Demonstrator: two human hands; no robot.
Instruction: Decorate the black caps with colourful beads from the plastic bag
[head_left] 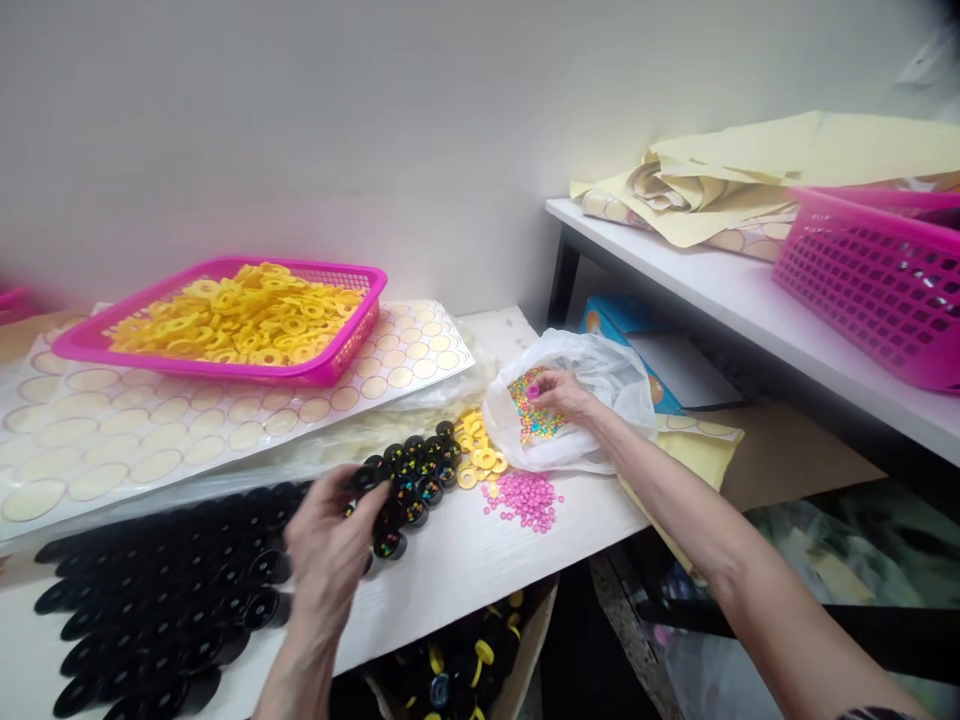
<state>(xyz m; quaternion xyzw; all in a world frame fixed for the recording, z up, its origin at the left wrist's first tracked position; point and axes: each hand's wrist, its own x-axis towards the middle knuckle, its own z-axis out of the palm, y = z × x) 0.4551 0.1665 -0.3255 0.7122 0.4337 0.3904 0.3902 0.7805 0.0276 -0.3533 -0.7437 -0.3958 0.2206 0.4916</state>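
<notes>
My left hand (330, 530) is closed round a small round black cup (367, 477) at the edge of a cluster of similar cups. Several of these black cups (415, 512) have coloured beads inside. Over an open white plastic bag (607, 365), my right hand (566, 393) pinches a small pink piece (533, 391), its exact kind unclear. Tiny multicoloured beads (536, 425) fill the bag's mouth under my fingers. Yellow rings (481, 455) and a heap of small pink beads (529, 500) lie on the table in front of the bag.
Rows of black cups (165, 600) stand at the left. Behind them, a pink basket (330, 375) of yellow rings rests on sticker sheets (247, 432). A raised shelf (720, 290) at right bears another pink basket (862, 300). Below the table edge is an open box (536, 650).
</notes>
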